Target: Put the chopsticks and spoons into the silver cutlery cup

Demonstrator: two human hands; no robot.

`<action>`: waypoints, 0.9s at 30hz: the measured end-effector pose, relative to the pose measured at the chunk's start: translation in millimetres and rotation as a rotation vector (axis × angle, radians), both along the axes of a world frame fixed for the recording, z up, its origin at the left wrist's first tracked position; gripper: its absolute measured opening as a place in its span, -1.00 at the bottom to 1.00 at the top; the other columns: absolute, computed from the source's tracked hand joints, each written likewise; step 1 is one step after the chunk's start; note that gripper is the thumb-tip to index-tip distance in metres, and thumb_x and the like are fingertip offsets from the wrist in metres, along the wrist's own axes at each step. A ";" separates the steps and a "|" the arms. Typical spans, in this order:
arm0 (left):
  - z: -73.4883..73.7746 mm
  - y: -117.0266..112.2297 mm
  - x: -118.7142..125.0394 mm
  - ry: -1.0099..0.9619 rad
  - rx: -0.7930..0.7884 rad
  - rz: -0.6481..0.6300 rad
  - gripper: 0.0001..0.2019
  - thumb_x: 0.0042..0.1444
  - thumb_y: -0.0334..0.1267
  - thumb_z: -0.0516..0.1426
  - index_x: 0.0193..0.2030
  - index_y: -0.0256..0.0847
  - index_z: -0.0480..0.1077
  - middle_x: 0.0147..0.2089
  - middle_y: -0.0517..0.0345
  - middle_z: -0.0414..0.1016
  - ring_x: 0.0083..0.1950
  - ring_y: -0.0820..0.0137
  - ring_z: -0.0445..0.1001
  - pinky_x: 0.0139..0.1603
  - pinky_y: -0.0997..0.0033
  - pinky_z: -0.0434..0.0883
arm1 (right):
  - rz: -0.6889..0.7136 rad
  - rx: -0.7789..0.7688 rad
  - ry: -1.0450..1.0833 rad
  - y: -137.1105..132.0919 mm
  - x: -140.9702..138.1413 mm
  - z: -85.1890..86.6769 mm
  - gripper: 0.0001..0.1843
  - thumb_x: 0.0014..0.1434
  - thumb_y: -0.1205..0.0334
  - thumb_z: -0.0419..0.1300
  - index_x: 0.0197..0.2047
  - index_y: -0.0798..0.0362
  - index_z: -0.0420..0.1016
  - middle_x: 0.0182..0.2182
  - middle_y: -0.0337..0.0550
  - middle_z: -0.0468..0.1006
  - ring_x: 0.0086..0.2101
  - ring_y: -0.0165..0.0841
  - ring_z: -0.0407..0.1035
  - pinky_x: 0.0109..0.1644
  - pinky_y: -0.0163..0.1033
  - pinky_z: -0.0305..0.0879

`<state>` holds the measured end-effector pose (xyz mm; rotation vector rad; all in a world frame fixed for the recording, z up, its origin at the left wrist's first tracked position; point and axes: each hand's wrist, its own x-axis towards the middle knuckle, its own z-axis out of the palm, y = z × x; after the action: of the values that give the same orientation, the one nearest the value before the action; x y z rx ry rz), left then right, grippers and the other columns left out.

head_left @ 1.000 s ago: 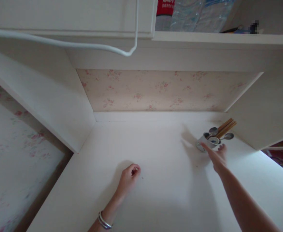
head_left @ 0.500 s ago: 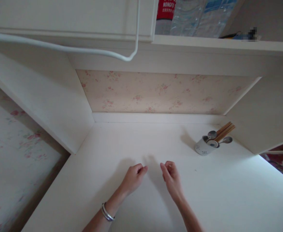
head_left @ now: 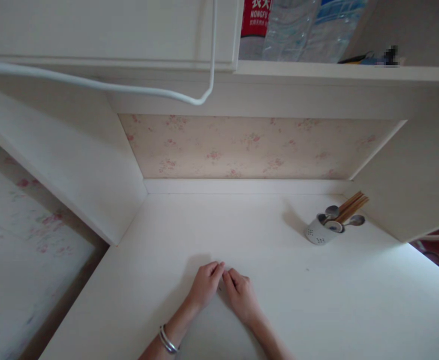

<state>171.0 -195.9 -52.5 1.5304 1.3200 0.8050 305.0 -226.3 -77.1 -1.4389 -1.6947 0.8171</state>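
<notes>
My left hand (head_left: pixel 206 284), with a silver bangle (head_left: pixel 167 340) on its wrist, is closed in a pinch above the white tabletop (head_left: pixel 257 220). Fingers curled and thumb pressed in, my right hand (head_left: pixel 240 294) is closed just beside it. The two sets of fingertips meet or nearly meet. Whatever they may hold is too small or too hidden to make out. A tiny dark mark (head_left: pixel 220 288) shows between the hands.
Toward the back right stands a white perforated utensil holder (head_left: pixel 318 234) with wooden chopsticks (head_left: pixel 352 207) and metal spoons (head_left: pixel 357 220). A white cable (head_left: pixel 148 91) hangs in front of the upper cabinet. Plastic bottles (head_left: pixel 290 32) sit on the shelf above.
My right hand has moved left and closer in, up to my left hand. My left hand has shifted slightly nearer to me in the view. Both stay closed.
</notes>
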 end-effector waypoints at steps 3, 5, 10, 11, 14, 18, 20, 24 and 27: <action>-1.6 -0.2 -0.2 -0.016 -0.001 -0.001 -0.56 0.26 0.07 -0.05 -0.52 -0.18 0.20 -0.54 0.29 0.16 -0.43 0.44 0.17 -0.38 0.44 0.11 | 0.001 0.004 -0.014 -0.3 -0.7 0.7 -0.56 0.39 0.01 -0.08 -0.45 0.03 0.32 -0.59 -0.27 0.39 -0.55 -0.42 0.26 -0.44 -0.33 0.08; -2.2 -0.2 -0.7 -0.024 -0.004 0.001 -0.56 0.26 0.07 -0.06 -0.52 -0.18 0.20 -0.54 0.29 0.16 -0.43 0.44 0.17 -0.37 0.44 0.11 | -0.002 0.005 -0.028 -0.3 -1.4 1.7 -0.55 0.39 0.01 -0.09 -0.46 0.03 0.33 -0.60 -0.28 0.39 -0.56 -0.43 0.24 -0.45 -0.34 0.06; -0.5 -1.8 -0.6 -0.053 -0.021 0.014 -0.55 0.27 0.09 -0.08 -0.50 -0.18 0.23 -0.52 0.28 0.19 -0.42 0.42 0.20 -0.34 0.43 0.16 | -0.001 0.019 -0.033 0.2 -1.5 2.3 -0.54 0.40 0.01 -0.09 -0.46 0.04 0.33 -0.60 -0.28 0.39 -0.57 -0.45 0.23 -0.45 -0.34 0.05; 0.1 -2.4 -0.5 -0.055 -0.020 0.018 -0.55 0.27 0.10 -0.08 -0.50 -0.17 0.23 -0.52 0.27 0.20 -0.41 0.41 0.21 -0.33 0.43 0.17 | 0.000 0.018 -0.031 0.4 -1.5 2.1 -0.54 0.40 0.01 -0.09 -0.46 0.04 0.33 -0.61 -0.28 0.39 -0.57 -0.45 0.23 -0.46 -0.34 0.05; 1.2 -3.5 -0.5 -0.060 -0.011 0.022 -0.55 0.27 0.10 -0.10 -0.49 -0.17 0.22 -0.51 0.26 0.22 -0.40 0.41 0.22 -0.32 0.43 0.19 | 0.000 0.009 -0.024 0.7 -1.6 2.1 -0.54 0.40 0.00 -0.08 -0.47 0.04 0.33 -0.61 -0.28 0.38 -0.57 -0.44 0.22 -0.45 -0.33 0.05; 0.9 -3.4 -1.3 -0.059 0.003 0.019 -0.54 0.28 0.11 -0.09 -0.50 -0.18 0.21 -0.52 0.26 0.20 -0.40 0.42 0.20 -0.33 0.43 0.17 | 0.005 -0.004 -0.025 0.4 -1.7 3.6 -0.54 0.40 0.00 -0.08 -0.47 0.03 0.32 -0.60 -0.27 0.38 -0.55 -0.42 0.23 -0.44 -0.32 0.05; 1.0 -3.3 -1.6 -0.049 0.004 0.013 -0.54 0.27 0.10 -0.08 -0.51 -0.18 0.20 -0.53 0.27 0.18 -0.41 0.43 0.18 -0.35 0.44 0.16 | 0.010 -0.008 -0.023 0.0 -1.6 4.6 -0.54 0.40 -0.01 -0.08 -0.47 0.03 0.32 -0.59 -0.27 0.38 -0.55 -0.42 0.24 -0.43 -0.32 0.05; 1.6 -3.4 -1.5 -0.049 -0.004 -0.002 -0.55 0.27 0.09 -0.07 -0.52 -0.19 0.21 -0.54 0.27 0.15 -0.42 0.44 0.16 -0.38 0.45 0.13 | 0.025 -0.020 -0.017 -0.8 -1.3 7.1 -0.53 0.40 -0.01 -0.09 -0.47 0.03 0.31 -0.57 -0.27 0.40 -0.53 -0.42 0.24 -0.41 -0.33 0.06; 1.3 -3.3 -1.5 -0.048 -0.007 -0.002 -0.55 0.27 0.08 -0.07 -0.52 -0.19 0.21 -0.54 0.27 0.15 -0.43 0.44 0.16 -0.38 0.45 0.12 | 0.034 -0.039 -0.019 -1.0 -1.3 9.1 -0.53 0.40 -0.02 -0.10 -0.46 0.04 0.32 -0.56 -0.27 0.40 -0.52 -0.42 0.24 -0.40 -0.33 0.07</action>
<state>169.5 -199.2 -51.2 1.4982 1.2842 0.8303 303.7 -227.3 -68.0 -1.4515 -1.7305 0.8619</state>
